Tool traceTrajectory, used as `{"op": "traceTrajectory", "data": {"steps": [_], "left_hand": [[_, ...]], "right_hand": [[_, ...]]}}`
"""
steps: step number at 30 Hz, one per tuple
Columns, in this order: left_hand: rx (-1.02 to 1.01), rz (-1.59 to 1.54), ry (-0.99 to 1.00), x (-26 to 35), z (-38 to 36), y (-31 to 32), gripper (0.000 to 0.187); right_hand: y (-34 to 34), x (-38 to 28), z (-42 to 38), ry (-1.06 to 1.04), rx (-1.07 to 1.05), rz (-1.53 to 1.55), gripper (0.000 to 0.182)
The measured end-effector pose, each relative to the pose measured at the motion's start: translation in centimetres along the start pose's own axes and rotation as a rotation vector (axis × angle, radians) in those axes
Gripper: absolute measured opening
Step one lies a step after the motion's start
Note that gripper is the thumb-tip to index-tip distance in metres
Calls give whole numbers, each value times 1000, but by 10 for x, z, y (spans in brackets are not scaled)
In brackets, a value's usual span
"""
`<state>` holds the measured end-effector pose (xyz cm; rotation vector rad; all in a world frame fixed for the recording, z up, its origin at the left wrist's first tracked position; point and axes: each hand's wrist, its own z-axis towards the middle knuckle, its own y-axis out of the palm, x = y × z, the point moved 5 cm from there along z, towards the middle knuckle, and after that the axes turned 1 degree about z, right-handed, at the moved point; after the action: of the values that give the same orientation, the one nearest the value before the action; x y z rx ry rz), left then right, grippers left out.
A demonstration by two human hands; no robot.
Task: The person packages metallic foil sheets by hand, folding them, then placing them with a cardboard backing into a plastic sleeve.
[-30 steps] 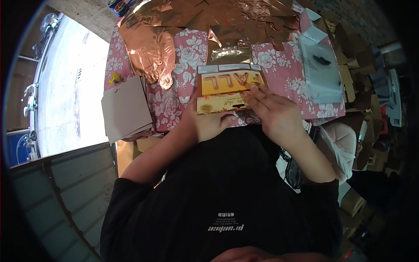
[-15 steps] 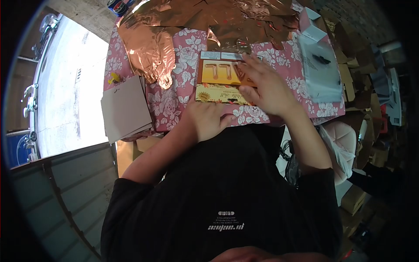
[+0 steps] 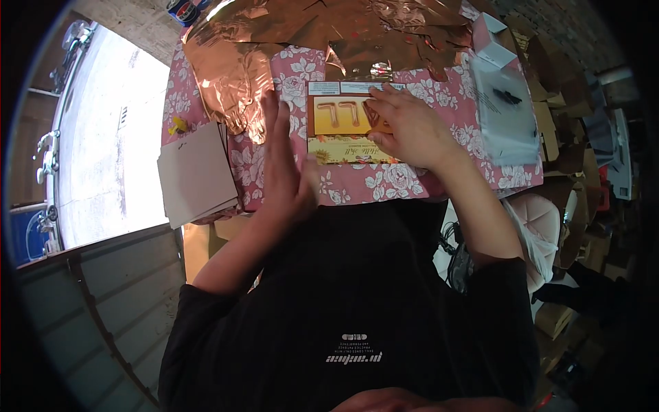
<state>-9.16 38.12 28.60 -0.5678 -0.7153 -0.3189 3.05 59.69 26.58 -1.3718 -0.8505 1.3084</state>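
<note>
Right hand (image 3: 415,130) touches the packet (image 3: 343,117), set crosswise, lettering upside down.

The packet (image 3: 340,137) has moved farther from the near edge of the desk (image 3: 398,180) and slightly left. The left grip (image 3: 283,161), previously at its lower left, now has its fingers pointing away beside it; the right grip (image 3: 415,130) has shifted farther up with it.

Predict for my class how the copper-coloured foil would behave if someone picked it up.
The copper-coloured foil would probably be floppy, since it lies in creases and drapes flat over the tablecloth. It looks thin, so I'd expect it to be light for its size. Its shiny surface may feel rather slippery.
</note>
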Motion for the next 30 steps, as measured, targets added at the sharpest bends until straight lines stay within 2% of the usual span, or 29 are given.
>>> {"op": "traceTrajectory", "data": {"steps": [1,3,4,6,7,9,13,15,16,18,19,22,24,28,30], "left_hand": [[-1,2,-3,-2,5,-1,65],[-353,236,152,5,23,16,68],[-349,238,149,6,28,24,68],[-630,390,245,11,30,64,68],[-661,437,256,2,26,76,71],[-692,484,234,-16,15,88,71],[-782,641,260,-23,8,96,75],[-757,631,253,-23,6,97,75],[-732,622,245,-23,5,96,75],[-728,622,238,-22,5,96,75],[-728,618,235,-22,5,96,74],[-716,613,246,-22,5,96,74],[-716,613,248,-22,5,96,74],[-712,603,247,-22,6,95,73],[-711,595,249,-22,6,94,73]], "right_hand": [[1,0,0,-1,-2,3,62],[-2,-2,0,-3,19,18,60],[-5,-4,1,-7,17,17,60],[-10,-5,3,12,-44,26,55],[-6,-3,3,8,-43,25,55],[-2,1,3,-46,101,-38,44],[-13,10,16,-29,2,-29,36],[-25,33,33,143,164,86,38],[-30,39,45,140,162,86,38],[-38,66,70,346,167,288,47],[-34,79,85,344,168,289,47],[-23,105,118,385,120,410,57],[-21,105,132,637,-146,446,64],[-3,114,155,679,-245,460,65],[3,120,166,575,-262,260,58]]}}
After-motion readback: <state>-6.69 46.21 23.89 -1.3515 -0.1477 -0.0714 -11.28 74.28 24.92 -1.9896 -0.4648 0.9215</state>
